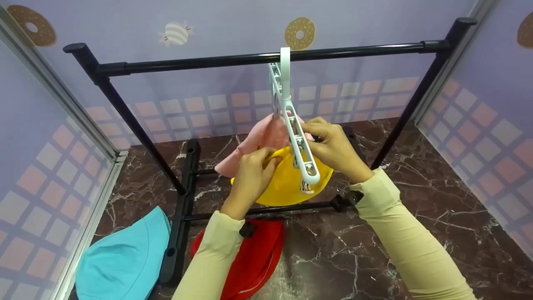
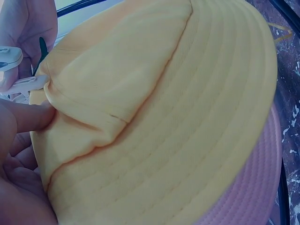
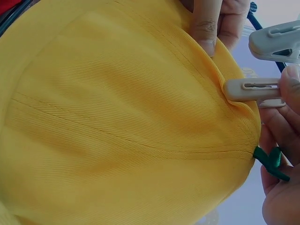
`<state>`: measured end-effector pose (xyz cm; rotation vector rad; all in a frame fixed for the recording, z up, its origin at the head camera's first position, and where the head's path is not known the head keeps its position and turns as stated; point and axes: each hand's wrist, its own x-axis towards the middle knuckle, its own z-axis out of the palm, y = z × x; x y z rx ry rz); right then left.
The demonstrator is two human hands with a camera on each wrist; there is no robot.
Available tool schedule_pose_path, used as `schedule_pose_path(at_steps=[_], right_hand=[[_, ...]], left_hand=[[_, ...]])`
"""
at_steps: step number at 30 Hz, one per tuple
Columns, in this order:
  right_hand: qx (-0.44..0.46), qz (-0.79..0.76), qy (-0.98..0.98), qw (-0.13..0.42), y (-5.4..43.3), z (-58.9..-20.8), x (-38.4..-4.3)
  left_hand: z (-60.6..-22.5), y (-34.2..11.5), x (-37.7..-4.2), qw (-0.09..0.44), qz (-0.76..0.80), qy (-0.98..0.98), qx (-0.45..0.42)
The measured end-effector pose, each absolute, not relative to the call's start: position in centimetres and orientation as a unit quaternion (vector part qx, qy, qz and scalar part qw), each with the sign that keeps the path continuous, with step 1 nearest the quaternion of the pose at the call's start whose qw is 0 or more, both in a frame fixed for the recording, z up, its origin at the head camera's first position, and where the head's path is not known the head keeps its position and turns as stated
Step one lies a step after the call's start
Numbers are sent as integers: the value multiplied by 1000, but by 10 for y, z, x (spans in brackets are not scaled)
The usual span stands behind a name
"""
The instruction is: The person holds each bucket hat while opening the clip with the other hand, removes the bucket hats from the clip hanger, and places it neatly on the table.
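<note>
A yellow bucket hat [image 1: 287, 183] hangs crown-up beneath a white clip hanger [image 1: 297, 137], a green leaf-like tab [image 3: 272, 164] at its top. My left hand [image 1: 254, 175] pinches the fabric near the crown, thumb pressed on the cloth. On the other side my right hand [image 1: 333, 146] grips a white clip [image 3: 251, 89] between thumb and fingers; the clip's jaws lie over a fold of the yellow crown. A second clip [image 3: 274, 42] sits just beside it, clear of the cloth. Behind, a pink bucket hat [image 1: 254, 146] hangs from the same hanger.
The hanger hooks over the bar [image 1: 200, 62] of a black rack. A red hat [image 1: 262, 258] lies on the dark marbled surface [image 1: 333, 258] under my left forearm, and a light-blue hat [image 1: 120, 262] at the left beside the rack's foot [image 1: 177, 250]. Patterned walls enclose the space.
</note>
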<state>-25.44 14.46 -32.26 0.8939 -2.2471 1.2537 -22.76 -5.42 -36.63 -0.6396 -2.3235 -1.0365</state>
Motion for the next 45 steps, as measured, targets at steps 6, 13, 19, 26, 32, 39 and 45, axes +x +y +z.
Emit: schedule_pose_path(at_steps=[6, 13, 19, 26, 32, 39, 45], right_hand=[[317, 454, -806, 210, 144, -322, -254], [301, 459, -809, 209, 143, -322, -253], [305, 458, -807, 214, 144, -322, -254], [304, 464, -804, 215, 145, -321, -254], [297, 463, -807, 215, 144, -322, -254], [292, 468, -807, 212, 143, -322, -254], [285, 472, -807, 210, 143, -322, -254]], left_hand=[[-366, -54, -227, 250, -386, -857, -232], [-366, -54, -226, 244, -389, -858, -229], [-367, -54, -226, 246, -386, -858, -234], [-366, -53, -225, 248, -388, -856, -236], [-367, -52, -226, 246, -392, -854, -237], [-369, -53, -225, 243, -388, -858, -232], [-371, -53, -225, 245, -389, -856, -235]])
